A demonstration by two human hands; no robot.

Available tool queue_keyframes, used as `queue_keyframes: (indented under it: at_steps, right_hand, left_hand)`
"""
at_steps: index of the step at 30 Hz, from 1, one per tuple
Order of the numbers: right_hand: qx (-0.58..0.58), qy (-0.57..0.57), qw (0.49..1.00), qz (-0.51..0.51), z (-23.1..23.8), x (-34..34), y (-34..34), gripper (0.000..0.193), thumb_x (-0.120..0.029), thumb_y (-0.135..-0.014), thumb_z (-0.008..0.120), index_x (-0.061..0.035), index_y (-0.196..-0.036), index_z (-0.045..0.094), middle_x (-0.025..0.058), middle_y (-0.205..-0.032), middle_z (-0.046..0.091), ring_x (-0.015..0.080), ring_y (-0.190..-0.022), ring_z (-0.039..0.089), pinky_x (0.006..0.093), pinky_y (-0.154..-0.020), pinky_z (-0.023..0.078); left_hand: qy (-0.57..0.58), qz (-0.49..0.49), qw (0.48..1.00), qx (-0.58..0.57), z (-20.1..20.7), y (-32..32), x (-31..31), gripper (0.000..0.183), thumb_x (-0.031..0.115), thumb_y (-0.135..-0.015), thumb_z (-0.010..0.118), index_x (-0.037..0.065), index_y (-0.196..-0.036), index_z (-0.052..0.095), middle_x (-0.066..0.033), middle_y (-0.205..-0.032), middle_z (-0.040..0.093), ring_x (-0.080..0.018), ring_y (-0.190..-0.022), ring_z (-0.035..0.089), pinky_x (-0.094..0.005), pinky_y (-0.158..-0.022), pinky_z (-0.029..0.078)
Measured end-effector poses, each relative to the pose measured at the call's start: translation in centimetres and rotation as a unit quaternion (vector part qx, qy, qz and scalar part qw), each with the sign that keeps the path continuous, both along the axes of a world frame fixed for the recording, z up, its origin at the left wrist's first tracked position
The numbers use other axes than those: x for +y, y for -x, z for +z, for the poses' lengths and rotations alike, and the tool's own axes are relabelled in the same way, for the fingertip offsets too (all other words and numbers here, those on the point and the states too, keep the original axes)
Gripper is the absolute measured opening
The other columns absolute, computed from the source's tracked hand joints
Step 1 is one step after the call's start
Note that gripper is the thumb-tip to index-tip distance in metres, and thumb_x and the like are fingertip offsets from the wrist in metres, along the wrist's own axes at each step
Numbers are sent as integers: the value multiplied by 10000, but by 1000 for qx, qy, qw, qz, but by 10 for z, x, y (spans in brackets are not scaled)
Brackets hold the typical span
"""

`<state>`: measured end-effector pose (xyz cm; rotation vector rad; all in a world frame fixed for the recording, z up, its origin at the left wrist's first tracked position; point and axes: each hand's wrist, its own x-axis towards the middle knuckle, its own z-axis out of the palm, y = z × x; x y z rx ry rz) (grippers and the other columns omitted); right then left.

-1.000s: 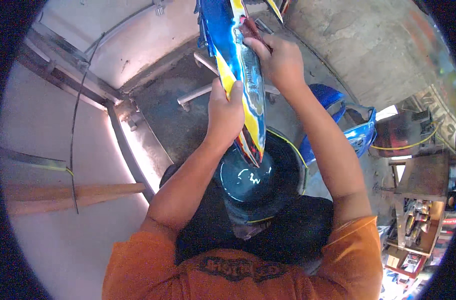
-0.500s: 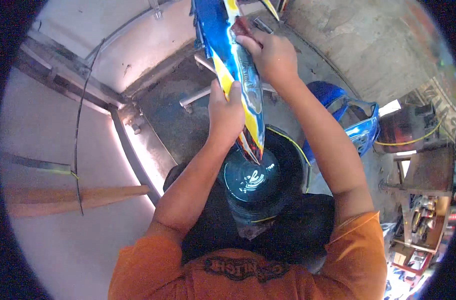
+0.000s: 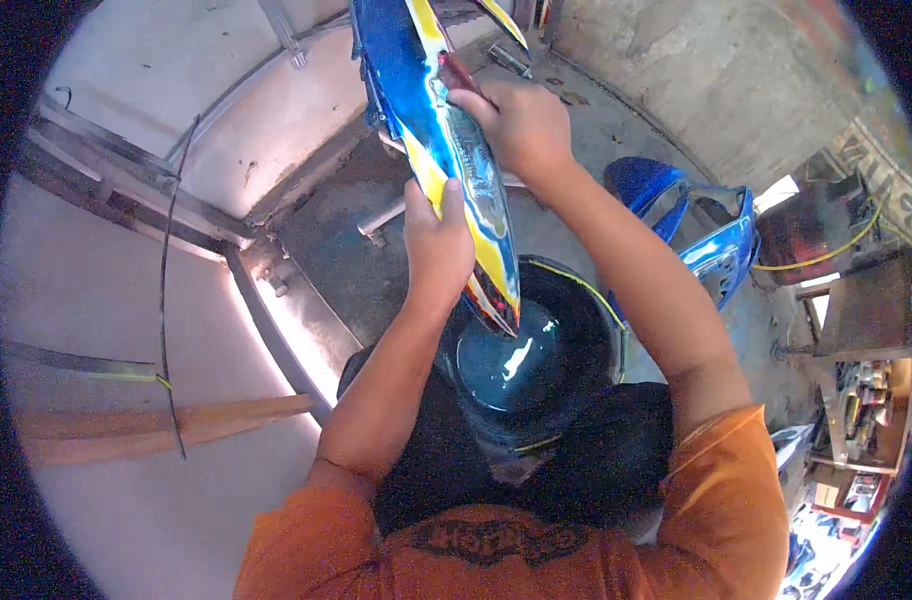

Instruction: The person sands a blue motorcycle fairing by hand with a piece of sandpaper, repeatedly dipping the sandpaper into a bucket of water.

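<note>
A long, pointed motorcycle body panel (image 3: 484, 200) in blue, yellow and white slants down in front of me, its tip over a black bucket (image 3: 598, 350). Near the lower part, my left hand (image 3: 439, 245) is closed around the panel's left edge, thumb on its face. Higher up, my right hand (image 3: 528, 125) presses a folded reddish-brown piece, which looks like sandpaper (image 3: 458, 74), against the panel's right side. A dull, worn-looking grey patch shows below that hand. Water (image 3: 491, 375) with bright reflections fills part of the bucket between my knees.
Another blue motorcycle panel (image 3: 716, 230) lies on the floor to the right, near a yellow hose (image 3: 826, 265). A cluttered wooden shelf (image 3: 871, 410) stands farther right. On the left, a wooden beam (image 3: 176, 415) and a hanging cable (image 3: 167, 280) are by the pale wall.
The panel and both hands have shifted slightly left in the picture. My right hand still presses the sandpaper to the panel, a little lower. Reflections on the water have changed shape.
</note>
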<state>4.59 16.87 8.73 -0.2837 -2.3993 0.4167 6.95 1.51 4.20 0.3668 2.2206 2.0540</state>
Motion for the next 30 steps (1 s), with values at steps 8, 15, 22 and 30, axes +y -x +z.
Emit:
queue_keyframes:
  at_steps: [8,15,22,30]
  right_hand:
    - [-23,39,997,61,-19,-19,-54,399,-463,-869,672,-75,-785,710,196,-699,639,394,-670,646,484,-589,489]
    - [-1,1,1000,1,-1,-6,-7,445,-515,-890,613,-90,-812,723,205,-722,649,402,-672,643,495,-597,490]
    - [-41,12,999,24,-19,-15,-48,413,-492,-886,644,-90,-874,737,206,-713,647,405,-660,644,490,-584,489]
    - [-2,-10,1000,-2,6,-2,-3,391,-494,-894,626,-120,-877,737,202,-721,652,406,-676,649,492,-593,499]
  left_hand:
    - [-43,-5,999,-5,-13,10,-1,355,254,-992,523,-40,-1189,495,-253,-1106,621,-364,-1035,621,-436,-898,458]
    - [-31,4,999,9,-7,1,2,331,237,-989,524,-45,-1163,496,-259,-1056,631,-379,-984,637,-450,-872,468]
    - [-56,-4,998,-24,-4,4,-1,311,214,-993,526,-41,-1168,499,-234,-1071,637,-339,-989,641,-425,-861,474]
    - [-50,-2,998,-28,-4,-3,9,306,213,-1001,520,-43,-1166,493,-233,-1068,638,-321,-993,643,-420,-860,477]
